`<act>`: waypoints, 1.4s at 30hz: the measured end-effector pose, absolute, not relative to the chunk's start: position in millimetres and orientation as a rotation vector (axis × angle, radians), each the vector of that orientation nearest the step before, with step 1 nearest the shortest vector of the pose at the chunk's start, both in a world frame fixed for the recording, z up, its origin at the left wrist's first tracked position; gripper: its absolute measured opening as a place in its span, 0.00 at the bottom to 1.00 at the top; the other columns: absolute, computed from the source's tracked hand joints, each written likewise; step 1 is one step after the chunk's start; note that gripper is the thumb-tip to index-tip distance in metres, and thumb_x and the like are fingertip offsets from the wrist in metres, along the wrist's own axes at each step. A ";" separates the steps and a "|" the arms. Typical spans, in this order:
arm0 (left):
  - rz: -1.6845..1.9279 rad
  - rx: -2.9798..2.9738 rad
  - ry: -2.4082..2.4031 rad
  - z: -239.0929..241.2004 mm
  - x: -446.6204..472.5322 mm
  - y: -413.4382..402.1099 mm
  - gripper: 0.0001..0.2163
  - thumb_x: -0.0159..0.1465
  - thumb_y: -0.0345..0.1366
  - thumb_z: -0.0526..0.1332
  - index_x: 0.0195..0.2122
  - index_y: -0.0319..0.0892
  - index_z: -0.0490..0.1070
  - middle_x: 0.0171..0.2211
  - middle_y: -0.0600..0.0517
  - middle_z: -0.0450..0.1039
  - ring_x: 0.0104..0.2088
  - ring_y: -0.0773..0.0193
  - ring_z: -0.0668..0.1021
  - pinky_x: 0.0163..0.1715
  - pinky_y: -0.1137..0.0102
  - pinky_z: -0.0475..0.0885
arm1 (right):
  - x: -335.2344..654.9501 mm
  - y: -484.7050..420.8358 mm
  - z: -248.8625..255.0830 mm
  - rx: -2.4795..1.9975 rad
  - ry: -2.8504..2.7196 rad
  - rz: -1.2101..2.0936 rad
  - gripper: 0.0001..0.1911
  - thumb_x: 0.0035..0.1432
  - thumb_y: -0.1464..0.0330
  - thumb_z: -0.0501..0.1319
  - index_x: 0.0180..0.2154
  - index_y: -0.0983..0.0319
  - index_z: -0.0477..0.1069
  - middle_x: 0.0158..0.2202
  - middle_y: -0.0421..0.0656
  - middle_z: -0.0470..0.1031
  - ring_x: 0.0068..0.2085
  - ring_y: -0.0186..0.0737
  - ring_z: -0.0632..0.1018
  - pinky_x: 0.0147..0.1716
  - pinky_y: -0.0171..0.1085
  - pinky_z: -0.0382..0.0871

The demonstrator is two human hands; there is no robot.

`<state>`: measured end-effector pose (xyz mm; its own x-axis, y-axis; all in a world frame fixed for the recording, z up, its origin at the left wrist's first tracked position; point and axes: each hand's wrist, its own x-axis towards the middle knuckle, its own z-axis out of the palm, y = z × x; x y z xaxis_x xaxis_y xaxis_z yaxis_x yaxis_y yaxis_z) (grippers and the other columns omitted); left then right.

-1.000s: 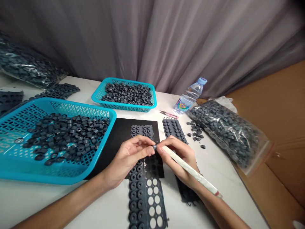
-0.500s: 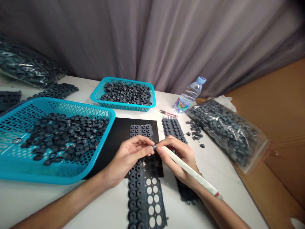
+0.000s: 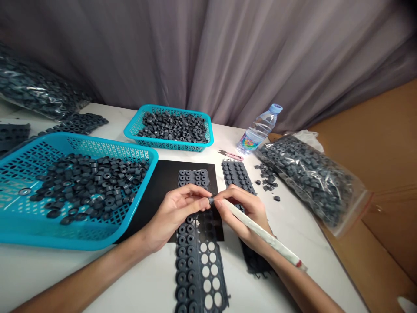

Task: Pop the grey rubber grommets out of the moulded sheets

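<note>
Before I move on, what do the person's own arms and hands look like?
The left hand and right hand are ungloved. The left forearm and right forearm show no sleeves. No watch shows on the left wrist; the right wrist is partly covered.

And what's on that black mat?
A sheet of rings lies across the mat. Part of it is hidden by the left hand, and the near basket covers the mat's left edge; I can't see beneath either.
</note>
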<state>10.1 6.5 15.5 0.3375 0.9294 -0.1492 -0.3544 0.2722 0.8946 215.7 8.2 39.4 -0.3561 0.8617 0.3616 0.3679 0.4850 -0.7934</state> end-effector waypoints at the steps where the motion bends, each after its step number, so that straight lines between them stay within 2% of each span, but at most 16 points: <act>1: 0.998 0.892 0.797 15.8 10.2 6.4 0.09 0.63 0.38 0.72 0.43 0.42 0.80 0.39 0.51 0.80 0.43 0.65 0.80 0.49 0.72 0.72 | 216.1 8.3 38.9 -1.023 -1.931 0.787 0.05 0.66 0.70 0.63 0.37 0.60 0.77 0.32 0.41 0.76 0.29 0.36 0.73 0.31 0.36 0.68; 27: 1.026 1.048 0.830 5.9 12.5 6.7 0.10 0.62 0.38 0.73 0.43 0.41 0.80 0.40 0.50 0.82 0.42 0.64 0.82 0.45 0.74 0.76 | 213.0 10.3 39.2 -1.055 -1.952 0.738 0.05 0.64 0.71 0.63 0.33 0.61 0.76 0.28 0.39 0.71 0.27 0.34 0.70 0.28 0.35 0.64; 33: 1.057 1.053 0.850 7.9 11.3 7.4 0.10 0.62 0.38 0.74 0.42 0.42 0.81 0.39 0.51 0.82 0.42 0.65 0.82 0.45 0.75 0.76 | 215.8 10.2 38.4 -1.051 -1.949 0.779 0.04 0.65 0.70 0.63 0.36 0.60 0.77 0.31 0.41 0.74 0.29 0.35 0.72 0.30 0.35 0.67; 42: 1.052 1.060 0.838 6.4 11.8 6.8 0.09 0.62 0.37 0.73 0.41 0.42 0.81 0.39 0.51 0.81 0.42 0.65 0.82 0.46 0.74 0.76 | 213.1 9.2 41.7 -1.058 -1.938 0.778 0.06 0.64 0.71 0.63 0.33 0.61 0.76 0.29 0.40 0.73 0.28 0.35 0.71 0.29 0.35 0.66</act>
